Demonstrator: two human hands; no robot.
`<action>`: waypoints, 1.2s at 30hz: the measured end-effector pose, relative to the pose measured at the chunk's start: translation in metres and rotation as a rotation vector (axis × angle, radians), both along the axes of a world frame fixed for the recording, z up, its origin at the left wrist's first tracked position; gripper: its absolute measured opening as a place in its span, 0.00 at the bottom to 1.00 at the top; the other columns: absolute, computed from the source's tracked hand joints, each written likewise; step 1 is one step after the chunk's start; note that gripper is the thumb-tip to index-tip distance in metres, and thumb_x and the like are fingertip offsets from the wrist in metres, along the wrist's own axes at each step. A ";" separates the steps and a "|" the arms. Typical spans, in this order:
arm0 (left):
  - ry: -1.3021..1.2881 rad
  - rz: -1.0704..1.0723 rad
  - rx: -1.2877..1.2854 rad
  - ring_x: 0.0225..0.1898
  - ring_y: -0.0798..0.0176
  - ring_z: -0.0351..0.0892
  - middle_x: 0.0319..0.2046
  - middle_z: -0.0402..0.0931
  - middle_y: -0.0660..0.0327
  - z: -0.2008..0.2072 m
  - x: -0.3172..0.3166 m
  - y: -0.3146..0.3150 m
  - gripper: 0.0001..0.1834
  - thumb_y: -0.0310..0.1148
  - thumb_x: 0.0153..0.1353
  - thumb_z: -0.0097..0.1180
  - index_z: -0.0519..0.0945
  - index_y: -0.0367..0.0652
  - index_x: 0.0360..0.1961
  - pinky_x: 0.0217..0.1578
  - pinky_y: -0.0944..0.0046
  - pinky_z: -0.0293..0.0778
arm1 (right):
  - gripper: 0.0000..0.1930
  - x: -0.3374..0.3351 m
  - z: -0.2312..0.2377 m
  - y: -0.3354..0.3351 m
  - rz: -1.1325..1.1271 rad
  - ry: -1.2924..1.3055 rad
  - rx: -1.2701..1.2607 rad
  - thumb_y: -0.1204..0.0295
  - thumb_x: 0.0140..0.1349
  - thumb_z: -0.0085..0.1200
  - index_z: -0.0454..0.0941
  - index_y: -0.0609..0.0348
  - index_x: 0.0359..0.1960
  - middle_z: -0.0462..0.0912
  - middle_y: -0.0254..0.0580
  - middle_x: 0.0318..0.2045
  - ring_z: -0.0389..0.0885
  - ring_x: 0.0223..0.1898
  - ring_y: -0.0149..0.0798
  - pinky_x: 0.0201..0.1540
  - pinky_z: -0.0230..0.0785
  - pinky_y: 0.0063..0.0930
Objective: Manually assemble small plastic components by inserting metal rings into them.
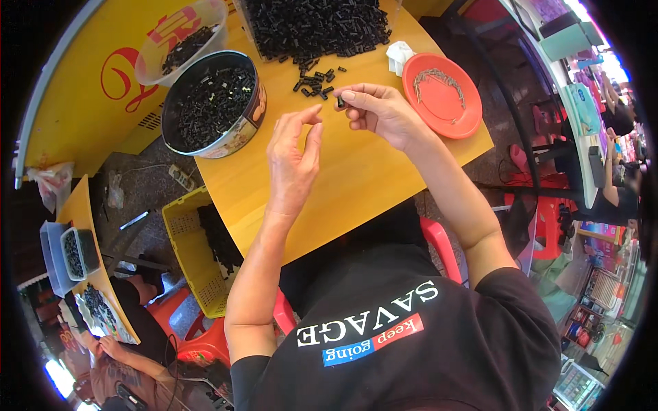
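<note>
My right hand (384, 116) pinches a small black plastic piece (340, 103) between thumb and fingertips, above the yellow table. Just left of it, my left hand (293, 154) is raised with thumb and index finger apart and nothing visible between them. A loose group of similar black pieces (314, 87) lies on the table beyond both hands. At the right, a red plate (430, 115) carries a curved row of small thin metallic-looking bits, too small to name. To the left stands a round tub (240, 140) filled with black pieces.
A clear bin heaped with black pieces (319, 27) stands at the table's far edge. Crumpled white tissue (399, 57) lies beside the plate. A translucent bowl (144, 68) sits behind the tub. Below left is a yellow crate (179, 222); another person's hands (110, 348) work at a side table.
</note>
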State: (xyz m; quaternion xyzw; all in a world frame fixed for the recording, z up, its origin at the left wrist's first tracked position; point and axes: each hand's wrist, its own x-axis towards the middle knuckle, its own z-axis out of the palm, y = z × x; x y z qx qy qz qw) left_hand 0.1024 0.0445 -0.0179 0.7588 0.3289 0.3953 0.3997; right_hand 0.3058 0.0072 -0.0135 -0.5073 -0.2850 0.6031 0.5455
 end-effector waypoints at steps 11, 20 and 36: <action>-0.246 0.034 0.101 0.44 0.57 0.79 0.40 0.77 0.56 0.021 0.012 -0.029 0.12 0.21 0.58 0.66 0.82 0.38 0.44 0.47 0.61 0.74 | 0.08 -0.037 0.018 -0.045 0.030 0.558 0.054 0.65 0.69 0.59 0.82 0.54 0.41 0.81 0.25 0.32 0.76 0.29 0.20 0.32 0.72 0.17; -0.307 -0.034 -0.069 0.46 0.63 0.79 0.42 0.78 0.56 0.019 0.015 -0.042 0.08 0.20 0.62 0.63 0.81 0.35 0.43 0.49 0.66 0.74 | 0.11 -0.034 0.024 -0.075 0.081 0.353 0.064 0.63 0.71 0.56 0.83 0.57 0.43 0.81 0.26 0.34 0.76 0.31 0.20 0.32 0.71 0.16; -0.221 -0.051 -0.496 0.44 0.73 0.78 0.40 0.79 0.65 -0.037 0.021 -0.045 0.09 0.21 0.68 0.58 0.82 0.34 0.48 0.49 0.73 0.73 | 0.10 0.158 0.005 -0.104 -0.229 -1.555 0.054 0.69 0.62 0.61 0.84 0.60 0.41 0.86 0.45 0.33 0.84 0.30 0.38 0.37 0.77 0.31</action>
